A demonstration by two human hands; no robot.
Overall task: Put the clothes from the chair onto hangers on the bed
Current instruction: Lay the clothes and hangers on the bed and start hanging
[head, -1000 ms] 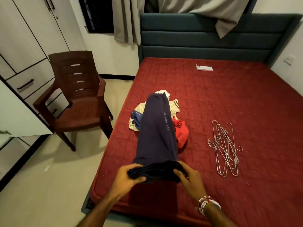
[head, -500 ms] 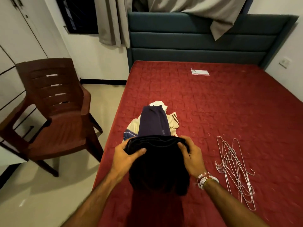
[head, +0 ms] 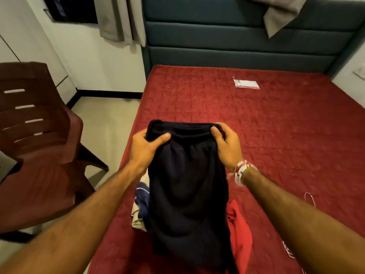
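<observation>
Dark navy trousers [head: 187, 184] hang from their waistband, held up over the red bed [head: 266, 119]. My left hand [head: 145, 147] grips the waistband's left end and my right hand [head: 227, 145] grips its right end. Under the trousers lie a red garment [head: 240, 232] and a cream and blue garment [head: 141, 206], both partly hidden. Only bits of the wire hangers [head: 310, 198] show at the right, behind my right forearm. The brown plastic chair [head: 37, 139] stands at the left with nothing on its seat.
A small white packet [head: 245, 84] lies far up the bed. The teal padded headboard [head: 237, 36] and grey curtains [head: 122, 18] are at the back. A strip of pale floor [head: 110, 119] runs between chair and bed.
I have lifted the trousers by the waistband from lying flat on the bed to hanging up in front of me. The view has moved closer over the clothes pile.
</observation>
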